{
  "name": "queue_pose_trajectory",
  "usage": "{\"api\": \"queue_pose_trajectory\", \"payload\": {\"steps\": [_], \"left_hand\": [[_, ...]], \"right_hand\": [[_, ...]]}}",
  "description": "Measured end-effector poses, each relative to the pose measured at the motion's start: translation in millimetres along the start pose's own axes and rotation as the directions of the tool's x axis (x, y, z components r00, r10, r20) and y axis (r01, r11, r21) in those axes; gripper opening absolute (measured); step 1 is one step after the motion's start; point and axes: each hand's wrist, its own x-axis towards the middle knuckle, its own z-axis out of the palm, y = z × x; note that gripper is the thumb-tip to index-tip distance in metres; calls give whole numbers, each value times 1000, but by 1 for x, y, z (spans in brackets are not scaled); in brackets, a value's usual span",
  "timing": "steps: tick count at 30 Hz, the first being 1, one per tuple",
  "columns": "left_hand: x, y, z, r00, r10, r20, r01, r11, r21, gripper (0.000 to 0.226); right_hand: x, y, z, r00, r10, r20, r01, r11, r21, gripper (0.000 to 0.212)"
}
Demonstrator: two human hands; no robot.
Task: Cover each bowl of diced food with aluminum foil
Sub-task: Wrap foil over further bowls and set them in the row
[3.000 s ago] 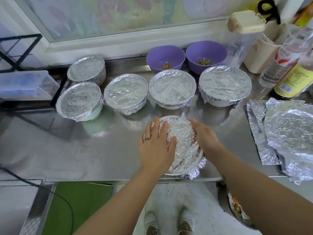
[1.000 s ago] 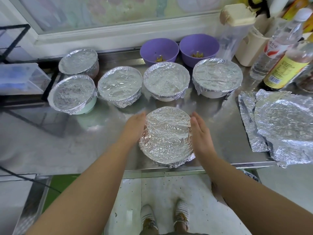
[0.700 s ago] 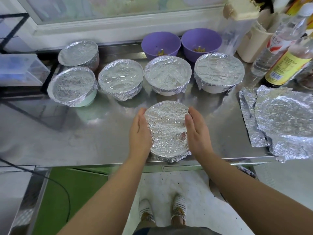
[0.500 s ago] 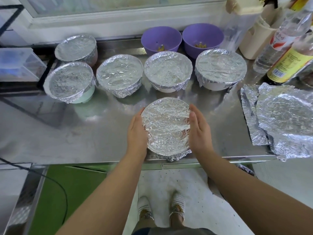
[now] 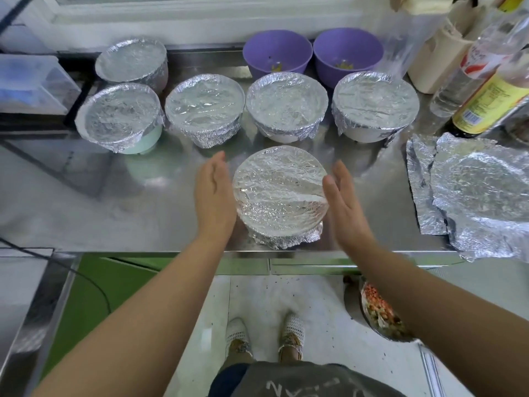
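Both hands are open, fingers straight. My left hand (image 5: 213, 196) and right hand (image 5: 342, 204) flank the foil-covered bowl (image 5: 279, 196), gripping nothing. The palms face its sides, but I can't tell whether they touch the foil. The bowl sits at the near edge of the steel counter (image 5: 143, 210), foil crimped down around its rim. Beyond it stand four wrapped bowls (image 5: 204, 107) in a row, and a fifth wrapped bowl (image 5: 131, 60) is farther back on the left. Two purple bowls (image 5: 277, 50) sit uncovered at the far side with a little food inside. Loose foil sheets (image 5: 481, 196) lie to the right, with bottles (image 5: 492, 101) at far right.
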Motion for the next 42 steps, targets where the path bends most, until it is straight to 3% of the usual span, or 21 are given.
{"api": "queue_pose_trajectory", "payload": {"steps": [2, 4, 8, 13, 18, 21, 24, 26, 28, 30, 32, 36, 42], "left_hand": [[-27, -10, -8, 959, 268, 95, -279, 949, 144, 54], [-50, -22, -5, 873, 361, 328, -450, 857, 252, 78], [-52, -37, 7, 835, 315, 451, -500, 777, 383, 102], [-40, -44, 6, 797, 378, 471, -581, 692, 429, 101], [-37, -43, 6, 784, 386, 486, -598, 679, 426, 100], [-47, -42, 4, 842, 342, 417, -516, 735, 439, 103], [-77, -43, 4, 956, 216, 198, -275, 896, 347, 96], [-100, -45, 7, 977, 199, 83, -214, 943, 256, 76], [-114, -43, 12, 990, 127, 56, -135, 974, 183, 55], [-117, -37, 19, 998, -2, 58, -5, 992, 124, 42], [-114, -33, 25, 994, -101, 49, 98, 994, 51, 33], [-110, -30, 32, 986, -162, 44, 162, 987, 8, 24], [-110, -26, 41, 964, -266, 26, 267, 954, -139, 7]], "right_hand": [[1, 1, -18, 978, -122, 168, 168, 941, -295, 101], [9, 3, -28, 920, -161, 356, 337, 791, -511, 121], [21, 3, -26, 878, -154, 453, 430, 671, -604, 133], [20, 4, -22, 880, -146, 452, 441, 603, -665, 128], [15, 7, -14, 880, -201, 430, 465, 540, -701, 122], [10, 11, -14, 897, -201, 394, 436, 549, -713, 125], [-2, 21, -22, 906, -327, 268, 420, 633, -650, 121], [-14, 31, -27, 862, -486, 146, 478, 681, -555, 92], [-24, 38, -29, 832, -547, 89, 504, 681, -532, 55], [-29, 40, -23, 852, -513, 102, 481, 693, -537, 30], [-32, 40, -14, 877, -466, 119, 454, 721, -523, 21], [-30, 33, -2, 929, -340, 144, 365, 785, -501, 6], [-33, 22, 2, 936, -254, 245, 341, 827, -447, 12]]}}
